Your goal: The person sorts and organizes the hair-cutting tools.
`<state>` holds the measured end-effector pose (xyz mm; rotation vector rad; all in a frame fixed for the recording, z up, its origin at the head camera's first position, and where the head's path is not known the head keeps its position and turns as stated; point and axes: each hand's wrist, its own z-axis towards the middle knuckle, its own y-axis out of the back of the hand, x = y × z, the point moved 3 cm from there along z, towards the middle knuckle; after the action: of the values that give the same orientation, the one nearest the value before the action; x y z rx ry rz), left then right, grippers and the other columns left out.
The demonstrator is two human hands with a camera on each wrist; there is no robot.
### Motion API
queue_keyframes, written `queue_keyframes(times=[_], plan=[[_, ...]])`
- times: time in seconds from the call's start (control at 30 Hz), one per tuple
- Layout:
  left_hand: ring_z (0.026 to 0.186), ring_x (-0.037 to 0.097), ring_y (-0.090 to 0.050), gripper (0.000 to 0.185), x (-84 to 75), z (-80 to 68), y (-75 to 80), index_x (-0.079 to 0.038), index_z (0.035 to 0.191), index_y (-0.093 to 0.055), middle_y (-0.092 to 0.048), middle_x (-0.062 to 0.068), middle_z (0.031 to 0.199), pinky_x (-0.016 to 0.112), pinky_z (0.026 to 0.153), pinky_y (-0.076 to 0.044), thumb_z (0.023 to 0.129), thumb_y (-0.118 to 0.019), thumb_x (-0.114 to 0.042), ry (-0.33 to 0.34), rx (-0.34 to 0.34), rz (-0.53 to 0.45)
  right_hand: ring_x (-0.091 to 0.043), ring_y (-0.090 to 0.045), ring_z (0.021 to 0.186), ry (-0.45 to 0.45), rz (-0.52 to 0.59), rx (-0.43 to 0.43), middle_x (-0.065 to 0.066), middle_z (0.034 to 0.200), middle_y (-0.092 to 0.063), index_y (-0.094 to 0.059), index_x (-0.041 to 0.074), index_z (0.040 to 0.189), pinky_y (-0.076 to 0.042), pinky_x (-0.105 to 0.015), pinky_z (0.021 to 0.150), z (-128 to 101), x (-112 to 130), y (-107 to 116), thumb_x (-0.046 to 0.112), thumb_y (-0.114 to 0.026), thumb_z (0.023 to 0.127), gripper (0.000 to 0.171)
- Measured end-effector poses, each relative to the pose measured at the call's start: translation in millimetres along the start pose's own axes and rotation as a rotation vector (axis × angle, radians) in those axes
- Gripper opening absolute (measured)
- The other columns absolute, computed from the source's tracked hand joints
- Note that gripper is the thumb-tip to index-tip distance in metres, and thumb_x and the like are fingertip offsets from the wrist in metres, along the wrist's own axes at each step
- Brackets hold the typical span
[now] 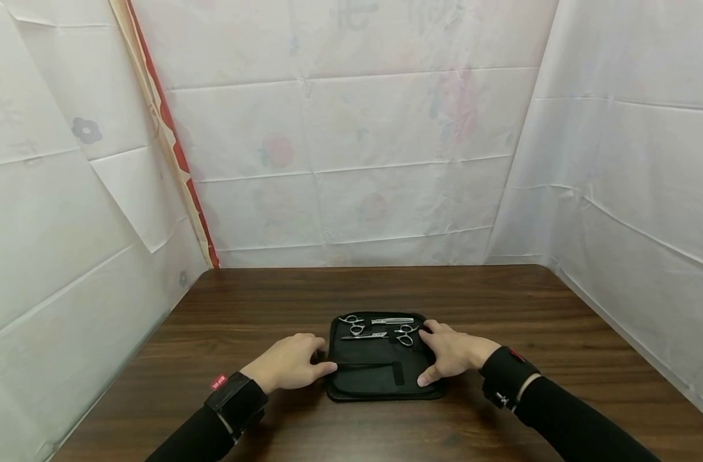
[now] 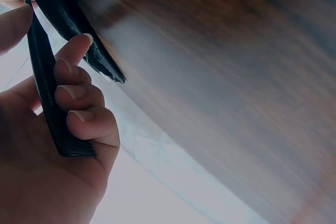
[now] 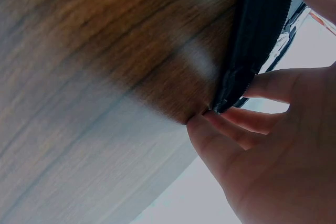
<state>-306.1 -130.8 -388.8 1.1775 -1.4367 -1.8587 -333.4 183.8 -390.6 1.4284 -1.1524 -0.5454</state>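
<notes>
A black zip case lies open and flat on the table. Two pairs of silver scissors sit in its upper half: the upper pair has its finger rings to the left, the lower pair to the right. My left hand is at the case's left edge and grips a black comb, its teeth towards the palm in the left wrist view. The comb's thin far end reaches across the case towards a small black strap. On the right edge rests my right hand, thumb low and fingers along the rim.
The brown wooden table runs back to a white sheet hung behind it. More white sheeting stands along both sides. Each wrist wears a black band.
</notes>
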Motion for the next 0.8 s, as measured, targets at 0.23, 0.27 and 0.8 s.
queue_keyframes(times=[0.23,0.27,0.8], plan=[[0.1,0.021,-0.066,0.042,0.6,1.2,-0.3,-0.007,0.113,-0.072,-0.07,0.004,0.107,0.047,0.086,-0.054,0.096,-0.068,-0.044,0.01,0.017,0.003,-0.041,-0.031,0.147,-0.021,0.002,-0.004,-0.02,0.162,-0.025,-0.039,-0.002,0.154,-0.038,-0.057,0.109,0.6,-0.8,-1.2,0.053,-0.084,0.078,0.104],[0.101,0.022,-0.066,0.042,0.5,0.8,-0.5,-0.007,0.114,-0.072,-0.07,0.004,0.108,0.047,0.087,-0.054,0.096,-0.068,-0.044,0.01,0.02,0.001,-0.041,-0.031,0.147,-0.021,0.003,-0.004,-0.02,0.162,-0.025,-0.039,-0.002,0.154,-0.038,-0.058,0.109,0.2,-0.5,-1.0,0.053,-0.084,0.078,0.104],[0.106,0.023,-0.065,0.046,-3.5,-3.0,-3.6,-0.006,0.117,-0.072,-0.071,0.004,0.112,0.048,0.091,-0.053,0.094,-0.07,-0.046,0.001,0.035,-0.024,-0.041,-0.029,0.147,-0.016,-0.004,0.007,-0.021,0.162,-0.025,-0.038,-0.003,0.154,-0.037,-0.058,0.11,1.3,1.2,-0.3,0.053,-0.084,0.079,0.104]])
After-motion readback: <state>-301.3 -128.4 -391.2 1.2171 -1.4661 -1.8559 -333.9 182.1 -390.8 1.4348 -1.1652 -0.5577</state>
